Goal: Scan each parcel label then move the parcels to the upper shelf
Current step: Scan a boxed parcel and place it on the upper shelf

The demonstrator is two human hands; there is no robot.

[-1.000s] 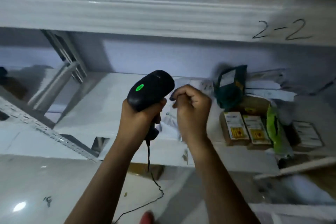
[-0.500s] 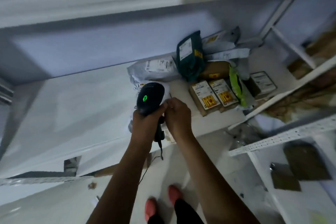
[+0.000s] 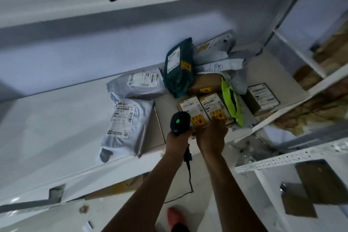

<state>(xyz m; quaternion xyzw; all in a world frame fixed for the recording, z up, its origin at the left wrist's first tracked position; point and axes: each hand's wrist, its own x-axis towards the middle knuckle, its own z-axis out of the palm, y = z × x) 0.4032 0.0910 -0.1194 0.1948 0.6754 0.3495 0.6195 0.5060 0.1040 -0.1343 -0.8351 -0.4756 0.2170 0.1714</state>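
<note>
Dim, bluish, soft-focus wide-angle view; shelf edges bow toward the frame borders. The green indicator light (image 3: pixel 177 121) glows at centre, and faint glare marks the glossy white shelf lip (image 3: pixel 17 200) at lower left.

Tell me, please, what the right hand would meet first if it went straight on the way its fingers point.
The right hand would first meet the right-hand small brown cardboard box with a white label and yellow sticker; the hand seems at its near end, though depth is unclear.

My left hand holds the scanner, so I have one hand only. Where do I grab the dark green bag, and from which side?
Likely its free top edge, coming from the front and above: the dark green bag stands leaning against its neighbours, and a grey mailer and brown box crowd its base.
</note>
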